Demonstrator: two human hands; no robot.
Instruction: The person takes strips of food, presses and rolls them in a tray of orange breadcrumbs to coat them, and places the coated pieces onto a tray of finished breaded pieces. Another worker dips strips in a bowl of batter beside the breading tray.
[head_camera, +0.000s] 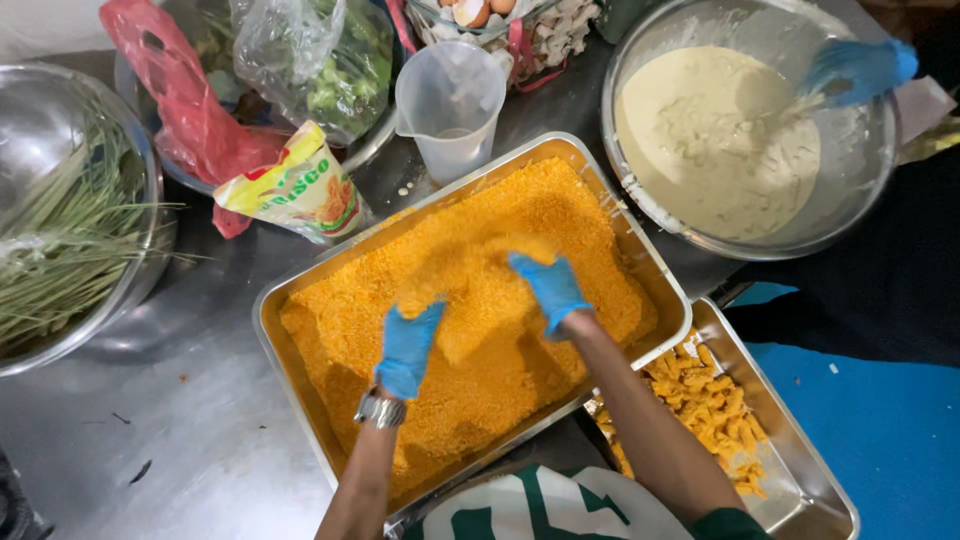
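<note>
Steel worktop, crowded. Large steel tray at centre filled with orange breadcrumbs. Left hand, blue-gloved, pressed flat into crumbs, fingers together. Right hand, gloved, cupped over crumb mound; anything held beneath cannot be told. Second tray near right holds coated pieces. Another person's gloved hand in batter bowl far right. Risk judged: crumbs heaped near rim, could be pushed over edge; measuring jug just beyond far rim could be knocked.
</note>
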